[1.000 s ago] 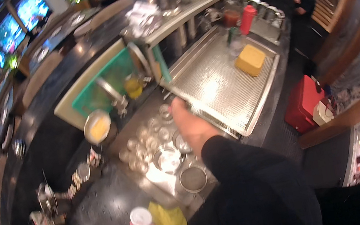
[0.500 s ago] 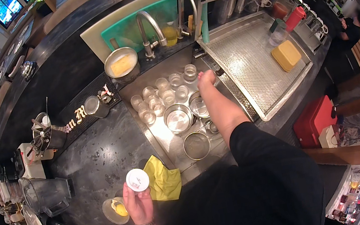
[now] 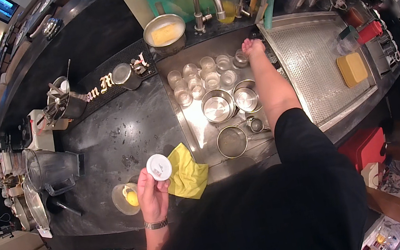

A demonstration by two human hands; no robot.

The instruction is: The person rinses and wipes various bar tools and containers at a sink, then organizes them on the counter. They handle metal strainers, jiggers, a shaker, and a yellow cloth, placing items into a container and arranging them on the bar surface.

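Note:
My left hand [image 3: 153, 199], with a watch at its wrist, is closed round a round white lid [image 3: 159, 167] above the front of the dark counter. Whether a container sits under the lid is hidden. Beside this hand are a yellow cloth [image 3: 186, 174] and a clear bowl [image 3: 119, 201] with a yellow lemon piece [image 3: 132, 198] in it. My right hand [image 3: 254, 48] is stretched to the back right corner of the sink [image 3: 192, 126], next to a glass [image 3: 240, 58]. Its fingers are loosely curled and apart, and I see nothing in them.
Several clear glasses [image 3: 211, 80], metal pots [image 3: 218, 106] and a strainer [image 3: 232, 142] stand in the sink. Behind it are two taps [image 3: 197, 9] and a pot with a sponge [image 3: 163, 34]. A perforated drain tray [image 3: 305, 59] lies right; a blender jug [image 3: 51, 168] stands left.
The view has shifted, so the counter and sink appear higher and further right. My right hand's fingers look more opened. The left hand still holds the white lid, now tilted a little.

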